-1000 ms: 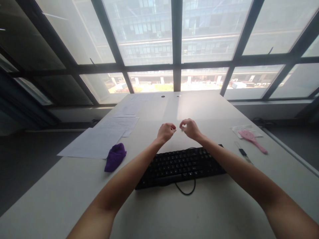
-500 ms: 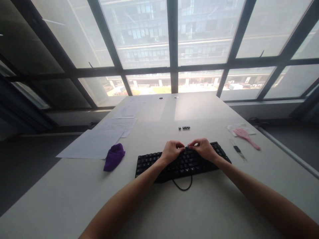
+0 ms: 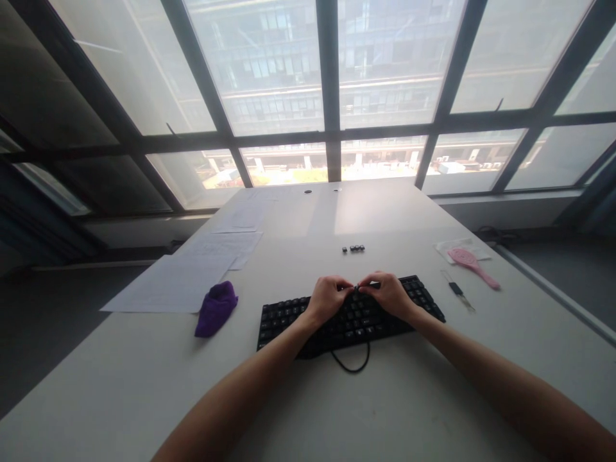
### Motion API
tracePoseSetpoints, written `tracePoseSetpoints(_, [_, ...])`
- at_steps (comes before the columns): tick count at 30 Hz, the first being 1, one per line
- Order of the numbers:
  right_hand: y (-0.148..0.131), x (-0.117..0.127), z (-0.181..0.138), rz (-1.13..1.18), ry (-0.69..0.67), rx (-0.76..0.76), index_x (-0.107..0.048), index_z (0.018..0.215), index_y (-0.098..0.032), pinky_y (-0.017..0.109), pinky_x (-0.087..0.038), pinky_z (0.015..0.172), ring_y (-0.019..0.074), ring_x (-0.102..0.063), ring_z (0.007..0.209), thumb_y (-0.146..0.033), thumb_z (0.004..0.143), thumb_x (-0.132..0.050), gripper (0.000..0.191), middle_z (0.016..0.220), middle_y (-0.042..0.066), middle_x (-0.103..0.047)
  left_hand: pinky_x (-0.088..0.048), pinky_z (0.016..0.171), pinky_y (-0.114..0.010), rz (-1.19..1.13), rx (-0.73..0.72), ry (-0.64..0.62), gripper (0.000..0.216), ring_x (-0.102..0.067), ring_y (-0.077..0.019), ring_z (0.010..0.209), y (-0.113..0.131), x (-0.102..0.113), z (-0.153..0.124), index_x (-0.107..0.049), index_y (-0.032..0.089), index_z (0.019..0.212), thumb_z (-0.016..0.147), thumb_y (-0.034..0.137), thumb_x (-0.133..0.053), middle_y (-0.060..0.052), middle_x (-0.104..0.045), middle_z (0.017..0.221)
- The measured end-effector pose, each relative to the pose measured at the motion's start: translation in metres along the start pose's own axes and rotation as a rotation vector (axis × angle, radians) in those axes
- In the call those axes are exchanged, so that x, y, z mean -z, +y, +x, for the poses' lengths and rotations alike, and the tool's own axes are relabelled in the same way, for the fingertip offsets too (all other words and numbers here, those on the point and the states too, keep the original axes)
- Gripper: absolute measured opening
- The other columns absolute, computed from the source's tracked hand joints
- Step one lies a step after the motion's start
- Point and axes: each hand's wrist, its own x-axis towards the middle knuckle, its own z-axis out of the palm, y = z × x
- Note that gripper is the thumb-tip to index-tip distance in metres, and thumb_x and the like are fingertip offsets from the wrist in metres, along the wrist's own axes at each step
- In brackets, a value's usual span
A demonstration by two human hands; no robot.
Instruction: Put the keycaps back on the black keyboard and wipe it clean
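Note:
A black keyboard (image 3: pixel 363 323) lies on the white table, its cable (image 3: pixel 355 371) looping out at the near edge. My left hand (image 3: pixel 328 299) and my right hand (image 3: pixel 386 295) meet above its far middle part. The fingertips of both are closed in a pinch on one small keycap (image 3: pixel 356 288), mostly covered by the fingers. Beyond the keyboard stand several loose black keycaps (image 3: pixel 357 248) in a short row, with a single keycap (image 3: pixel 344 249) just left of them.
On the left lie a purple cloth pouch (image 3: pixel 216 309) and white paper sheets (image 3: pixel 168 282). To the right are a pink hairbrush (image 3: pixel 469 262) on a clear plastic bag (image 3: pixel 445 248), and a wire puller with a black handle (image 3: pixel 455 289). Windows (image 3: pixel 283 70) rise behind the table.
Both hands have shifted slightly left over the keyboard, and the right fingertips have come closer to the left ones around the keycap. The whole view has moved a little too.

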Motion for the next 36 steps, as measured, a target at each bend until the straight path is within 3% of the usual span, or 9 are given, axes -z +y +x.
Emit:
tracePoseSetpoints(10, [-0.005, -0.001, 0.001, -0.089, -0.037, 0.192, -0.076, 0.080, -0.025, 0.039, -0.046, 0.092, 0.0222, -0.068, 0.089, -0.019, 0.087, -0.070, 0.011, 0.091, 0.002, -0.078, -0.054, 0.083, -0.029, 0.176, -0.166, 0.048, 0.015, -0.072, -0.0187, 0.084, 0.003, -0.007, -0.007, -0.080, 0.021, 0.085, 0.087, 0.017, -0.066, -0.004, -0.078, 0.095])
tracePoseSetpoints(18, [-0.005, -0.001, -0.001, -0.213, -0.068, 0.286, -0.073, 0.081, -0.024, 0.038, -0.040, 0.092, 0.0209, -0.065, 0.093, -0.018, 0.092, -0.066, 0.014, 0.098, 0.002, -0.078, -0.053, 0.084, -0.028, 0.251, -0.169, 0.053, 0.017, -0.071, -0.0194, 0.087, 0.001, -0.010, -0.007, -0.078, 0.021, 0.085, 0.091, 0.020, -0.063, -0.005, -0.077, 0.097])
tracePoseSetpoints(27, [-0.011, 0.004, 0.001, -0.244, -0.102, 0.327, -0.071, 0.079, -0.022, 0.038, -0.041, 0.091, 0.0221, -0.064, 0.094, -0.016, 0.092, -0.064, 0.016, 0.098, 0.003, -0.077, -0.051, 0.080, -0.027, 0.303, -0.124, 0.032, 0.017, -0.072, -0.0200, 0.086, 0.001, -0.010, -0.007, -0.079, 0.021, 0.087, 0.090, 0.021, -0.062, -0.005, -0.078, 0.091])
tracePoseSetpoints(36, [-0.011, 0.002, 0.001, -0.126, -0.103, 0.244, -0.068, 0.077, -0.023, 0.036, -0.048, 0.089, 0.0218, -0.065, 0.090, -0.008, 0.083, -0.066, 0.016, 0.091, 0.002, -0.075, -0.048, 0.074, -0.026, 0.421, -0.112, -0.028, 0.024, -0.069, -0.0189, 0.081, 0.009, -0.008, -0.010, -0.075, 0.020, 0.085, 0.096, 0.023, -0.054, -0.006, -0.074, 0.088])
